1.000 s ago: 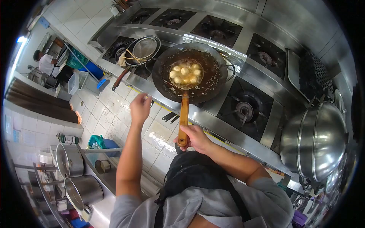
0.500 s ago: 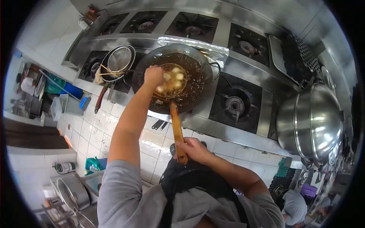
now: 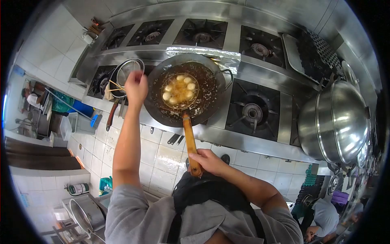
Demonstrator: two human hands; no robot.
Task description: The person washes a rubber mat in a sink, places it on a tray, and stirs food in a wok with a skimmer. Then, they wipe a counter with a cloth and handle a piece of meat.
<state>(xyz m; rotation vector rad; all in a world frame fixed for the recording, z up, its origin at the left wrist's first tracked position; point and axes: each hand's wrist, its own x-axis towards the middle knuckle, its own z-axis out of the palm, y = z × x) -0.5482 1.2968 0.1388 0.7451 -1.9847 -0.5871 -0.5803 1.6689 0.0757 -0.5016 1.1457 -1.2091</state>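
My right hand (image 3: 206,160) grips the wooden handle of a wire skimmer (image 3: 189,140). Its round basket sits in the hot oil (image 3: 207,89) of a big dark wok (image 3: 152,107). Several pale round balls (image 3: 167,96) lie in a ring within the basket, with bubbles around them. To the wok's left, my left hand (image 3: 136,86) is raised with its fingers curled together; whether anything is in them I cannot make out. Behind that hand, and partly hidden by it, is a round mesh strainer (image 3: 131,67) with a pair of wooden chopsticks (image 3: 115,84) beside it.
Gas burners (image 3: 252,109) line the steel stove. Foil (image 3: 227,60) covers the ledge behind the wok. A large domed steel vessel (image 3: 335,122) stands at the right. Below the stove edge is a tiled floor (image 3: 162,156). Another person (image 3: 325,217) is at lower right.
My left hand has moved from over the skimmer basket leftward to near the strainer, uncovering the balls in the oil. My right hand keeps its hold on the skimmer handle.
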